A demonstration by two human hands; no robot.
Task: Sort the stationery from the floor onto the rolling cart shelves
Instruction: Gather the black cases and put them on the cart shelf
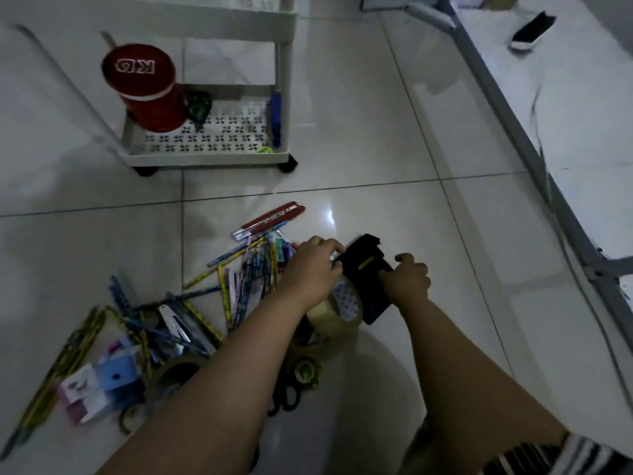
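A heap of stationery lies on the tiled floor: pens and pencils (246, 272), a red box cutter (270, 217), pastel sharpeners or erasers (102, 385), tape rolls and black scissors (284, 395). My left hand (313, 269) and my right hand (407, 279) both grip a black tape dispenser (368, 279) that carries a clear tape roll (339, 313), just above the floor. The white rolling cart (205, 156) stands beyond the heap; its bottom shelf holds a red tin (147, 87), a green tape dispenser (198, 106) and a blue pen (275, 118).
A grey metal table leg and frame (507, 108) run diagonally along the right. A dark phone-like object (532, 30) lies on the white surface past it. Bare tiles stretch between the heap and the cart. A striped cloth (565, 457) shows at the bottom right.
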